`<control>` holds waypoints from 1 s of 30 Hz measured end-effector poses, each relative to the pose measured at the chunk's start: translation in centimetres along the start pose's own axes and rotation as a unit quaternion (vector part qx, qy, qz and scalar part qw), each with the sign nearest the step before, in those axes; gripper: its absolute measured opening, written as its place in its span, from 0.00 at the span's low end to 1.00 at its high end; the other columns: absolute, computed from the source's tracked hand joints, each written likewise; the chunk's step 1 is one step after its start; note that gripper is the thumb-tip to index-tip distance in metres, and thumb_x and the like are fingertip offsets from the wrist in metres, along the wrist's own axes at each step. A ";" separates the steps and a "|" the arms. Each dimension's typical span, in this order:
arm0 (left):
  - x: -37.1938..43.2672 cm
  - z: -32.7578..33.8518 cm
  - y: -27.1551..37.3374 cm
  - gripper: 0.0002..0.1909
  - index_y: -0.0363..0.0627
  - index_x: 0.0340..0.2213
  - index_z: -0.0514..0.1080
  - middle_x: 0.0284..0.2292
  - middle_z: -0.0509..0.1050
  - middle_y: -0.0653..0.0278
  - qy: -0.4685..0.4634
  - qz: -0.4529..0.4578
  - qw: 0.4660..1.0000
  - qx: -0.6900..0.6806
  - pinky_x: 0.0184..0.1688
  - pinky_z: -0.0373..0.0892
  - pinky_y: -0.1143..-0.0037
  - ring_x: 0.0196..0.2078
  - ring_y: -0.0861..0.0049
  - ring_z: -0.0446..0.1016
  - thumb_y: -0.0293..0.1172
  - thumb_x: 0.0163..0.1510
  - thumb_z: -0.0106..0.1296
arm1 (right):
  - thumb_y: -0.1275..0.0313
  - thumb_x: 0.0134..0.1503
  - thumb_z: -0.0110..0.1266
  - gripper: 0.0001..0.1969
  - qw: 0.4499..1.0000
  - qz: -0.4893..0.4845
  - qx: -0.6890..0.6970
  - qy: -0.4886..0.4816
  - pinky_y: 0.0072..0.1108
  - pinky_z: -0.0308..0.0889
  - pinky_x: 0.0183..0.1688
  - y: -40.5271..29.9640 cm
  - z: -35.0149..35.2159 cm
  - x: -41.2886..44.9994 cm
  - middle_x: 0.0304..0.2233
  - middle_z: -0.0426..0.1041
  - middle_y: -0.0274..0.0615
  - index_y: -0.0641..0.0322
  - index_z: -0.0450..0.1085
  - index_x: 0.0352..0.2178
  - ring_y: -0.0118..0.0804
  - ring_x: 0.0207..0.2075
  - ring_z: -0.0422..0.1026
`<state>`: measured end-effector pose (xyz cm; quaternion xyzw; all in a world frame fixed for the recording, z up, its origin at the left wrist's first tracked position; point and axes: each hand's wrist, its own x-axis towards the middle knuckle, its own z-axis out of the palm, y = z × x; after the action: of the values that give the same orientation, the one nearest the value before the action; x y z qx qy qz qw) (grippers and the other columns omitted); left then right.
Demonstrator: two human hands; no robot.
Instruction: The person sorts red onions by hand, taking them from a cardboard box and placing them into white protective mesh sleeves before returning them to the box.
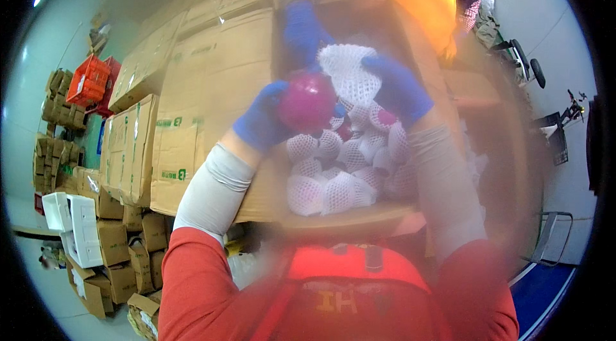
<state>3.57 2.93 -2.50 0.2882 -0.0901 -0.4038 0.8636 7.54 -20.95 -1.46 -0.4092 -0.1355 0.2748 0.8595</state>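
My left hand (pixel 262 117), in a blue glove, holds a round, shiny purplish-red fruit (pixel 308 102) whose kind I cannot tell. In my blue-gloved right hand (pixel 402 88) is a white foam mesh sleeve (pixel 350 71), level with the fruit and to its right. Below both hands, many fruits in white foam mesh sleeves (pixel 332 192) lie piled in a cardboard box. Red skin shows at some of the sleeves. Another person's blue-gloved hand (pixel 304 33) reaches in from the top, close to the fruit and the sleeve. Haze blurs the middle and right of the view.
Large cardboard cartons (pixel 216 86) stand to the left. Beyond them are red plastic crates (pixel 89 80), white foam boxes (pixel 83 230) and stacked smaller cartons (pixel 113 245). A co-worker in an orange-yellow apron (pixel 423 14) is at the upper right. A metal-framed blue platform (pixel 544 293) lies at the lower right.
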 end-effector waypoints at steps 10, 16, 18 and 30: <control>1.2 0.8 -1.0 0.42 0.46 0.52 0.52 0.48 0.62 0.57 0.131 0.124 0.946 0.268 0.50 0.63 0.67 0.50 0.64 0.63 0.46 0.39 0.59 | 0.64 0.49 0.56 0.19 0.875 -0.256 -0.360 0.198 0.18 0.64 0.41 1.9 1.0 -0.2 0.35 0.70 0.39 0.65 0.67 0.39 0.29 0.37 0.68; 1.3 0.3 -1.4 0.42 0.45 0.50 0.52 0.45 0.63 0.58 0.173 0.144 0.896 0.383 0.48 0.64 0.71 0.47 0.69 0.65 0.39 0.37 0.62 | 0.63 0.53 0.50 0.13 0.962 -0.075 -0.227 0.135 0.16 0.63 0.34 3.9 0.9 0.2 0.29 0.70 0.35 0.62 0.68 0.34 0.24 0.31 0.67; 1.5 0.8 -1.3 0.39 0.45 0.49 0.53 0.44 0.63 0.58 0.179 0.140 0.886 0.405 0.47 0.65 0.72 0.46 0.70 0.66 0.37 0.37 0.62 | 0.64 0.53 0.49 0.11 0.939 -0.127 -0.284 0.143 0.17 0.63 0.32 4.1 0.5 0.3 0.27 0.70 0.35 0.62 0.68 0.32 0.26 0.29 0.67; 1.4 0.3 -1.3 0.23 0.45 0.43 0.58 0.39 0.67 0.60 0.288 0.145 0.860 0.395 0.36 0.71 0.72 0.38 0.73 0.70 0.37 0.47 0.52 | 0.67 0.48 0.54 0.10 0.775 -0.285 -0.556 0.096 0.29 0.64 0.30 4.5 4.2 -0.9 0.27 0.70 0.47 0.58 0.67 0.32 0.47 0.28 0.69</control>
<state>3.50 1.11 -3.10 0.6921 -0.0298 -0.1036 0.7137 3.26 -16.48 -2.29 -0.7826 -0.2918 -0.1466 0.5299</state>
